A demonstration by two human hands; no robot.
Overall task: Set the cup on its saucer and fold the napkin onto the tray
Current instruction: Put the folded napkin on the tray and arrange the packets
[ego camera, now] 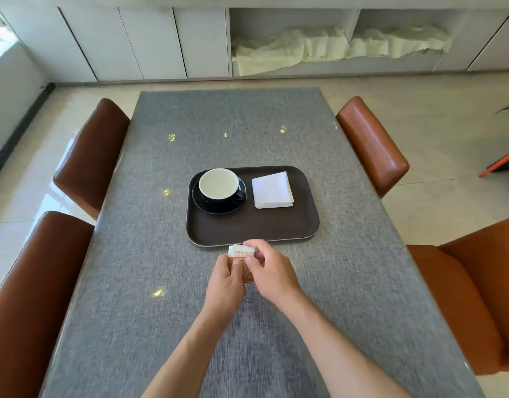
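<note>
While folded, white napkin (272, 190), dark tray (252, 229)

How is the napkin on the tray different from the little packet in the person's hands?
The napkin is plain white; the packet is orange and white with printed lettering. The napkin lies folded, untouched, on the tray; the packet is pinched by the left hand and right hand over the table, off the tray.

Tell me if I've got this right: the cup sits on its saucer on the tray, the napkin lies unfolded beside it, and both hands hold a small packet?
Not quite. The head view shows the napkin folded into a neat square, not unfolded. The rest holds: the cup sits on its saucer on the tray, and the left hand and right hand hold the packet.
</note>
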